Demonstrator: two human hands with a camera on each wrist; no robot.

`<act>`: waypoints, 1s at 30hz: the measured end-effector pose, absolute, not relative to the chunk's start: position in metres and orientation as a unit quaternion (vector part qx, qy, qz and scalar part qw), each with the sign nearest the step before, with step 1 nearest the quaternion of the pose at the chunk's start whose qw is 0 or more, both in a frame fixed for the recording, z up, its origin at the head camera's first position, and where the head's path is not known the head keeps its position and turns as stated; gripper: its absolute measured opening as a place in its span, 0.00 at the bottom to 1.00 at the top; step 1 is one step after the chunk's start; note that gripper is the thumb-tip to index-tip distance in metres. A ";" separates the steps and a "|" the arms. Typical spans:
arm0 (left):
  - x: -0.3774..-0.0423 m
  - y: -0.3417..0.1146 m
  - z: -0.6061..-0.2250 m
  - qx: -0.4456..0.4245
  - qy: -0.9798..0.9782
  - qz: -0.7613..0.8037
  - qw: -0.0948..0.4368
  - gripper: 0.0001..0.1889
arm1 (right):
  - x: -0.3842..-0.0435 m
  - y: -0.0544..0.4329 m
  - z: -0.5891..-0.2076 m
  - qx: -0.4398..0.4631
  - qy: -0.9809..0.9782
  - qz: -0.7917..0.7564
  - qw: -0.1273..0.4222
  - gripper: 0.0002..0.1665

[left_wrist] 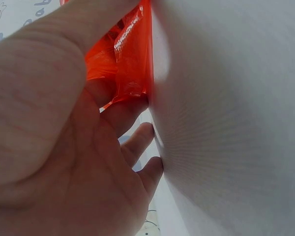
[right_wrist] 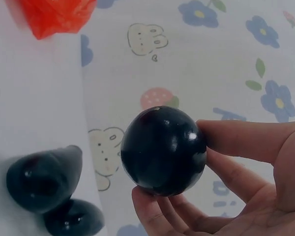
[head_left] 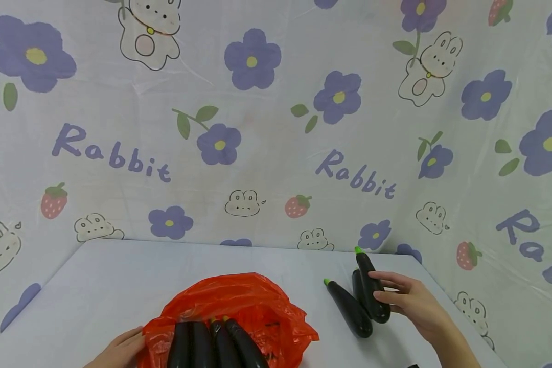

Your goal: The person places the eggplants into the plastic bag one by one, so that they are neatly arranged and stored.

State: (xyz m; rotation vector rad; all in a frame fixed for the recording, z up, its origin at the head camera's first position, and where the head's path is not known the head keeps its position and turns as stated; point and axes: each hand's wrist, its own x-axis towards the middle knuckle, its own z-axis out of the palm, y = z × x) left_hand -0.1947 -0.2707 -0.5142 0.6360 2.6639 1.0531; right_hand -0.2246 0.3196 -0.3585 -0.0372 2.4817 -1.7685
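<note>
My right hand (head_left: 411,299) grips a dark eggplant (head_left: 370,286), thumb on one side and fingers on the other. Its green stem end points away and its round blunt end faces the right wrist camera. In the right wrist view this eggplant (right_wrist: 162,150) is apart from two other eggplants (right_wrist: 44,179) lying on the white table. Down at the left, my left hand (head_left: 121,350) holds the side of a red plastic bag (head_left: 230,286). The left wrist view shows the bag (left_wrist: 130,59) between thumb and fingers, lower fingertips against the table. Several eggplants (head_left: 202,345) lie inside the bag's open mouth.
The white table (head_left: 165,266) runs back to a hanging cloth (head_left: 276,153) printed with flowers, rabbits and strawberries. At the bottom edge, near my right forearm, a small piece of a dark object (head_left: 413,366) shows.
</note>
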 end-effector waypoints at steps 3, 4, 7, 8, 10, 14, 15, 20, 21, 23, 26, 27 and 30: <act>-0.196 -0.272 -0.517 0.221 0.901 0.360 0.101 0.40 | -0.223 0.314 -0.356 -0.015 0.809 -0.586 0.048 0.32; -0.196 -0.273 -0.518 0.223 0.902 0.356 0.098 0.39 | -0.222 0.312 -0.355 -0.021 0.808 -0.587 0.048 0.32; -0.198 -0.274 -0.521 0.230 0.901 0.355 0.094 0.38 | -0.219 0.307 -0.353 -0.034 0.804 -0.592 0.048 0.32; -0.198 -0.274 -0.521 0.229 0.900 0.358 0.094 0.38 | -0.218 0.305 -0.352 -0.042 0.803 -0.593 0.048 0.32; -0.199 -0.274 -0.523 0.223 0.898 0.366 0.099 0.39 | -0.216 0.301 -0.350 -0.055 0.802 -0.593 0.053 0.31; -0.199 -0.274 -0.523 0.212 0.894 0.381 0.108 0.42 | -0.209 0.292 -0.347 -0.073 0.797 -0.595 0.068 0.31; -0.199 -0.274 -0.523 0.211 0.894 0.380 0.107 0.42 | -0.208 0.290 -0.346 -0.077 0.797 -0.595 0.072 0.31; -0.198 -0.274 -0.522 0.210 0.901 0.364 0.103 0.41 | -0.201 0.278 -0.342 -0.097 0.789 -0.599 0.093 0.30; -0.197 -0.274 -0.522 0.209 0.902 0.363 0.103 0.41 | -0.200 0.276 -0.342 -0.103 0.788 -0.599 0.099 0.30; -0.197 -0.274 -0.522 0.208 0.903 0.362 0.104 0.41 | -0.198 0.272 -0.341 -0.115 0.781 -0.603 0.111 0.29; -0.196 -0.273 -0.521 0.206 0.902 0.364 0.106 0.41 | -0.195 0.266 -0.341 -0.129 0.772 -0.610 0.127 0.29; -0.196 -0.273 -0.521 0.205 0.902 0.366 0.107 0.41 | -0.194 0.264 -0.341 -0.131 0.770 -0.611 0.130 0.28; -0.196 -0.273 -0.520 0.205 0.901 0.367 0.107 0.41 | -0.191 0.260 -0.340 -0.125 0.769 -0.612 0.138 0.27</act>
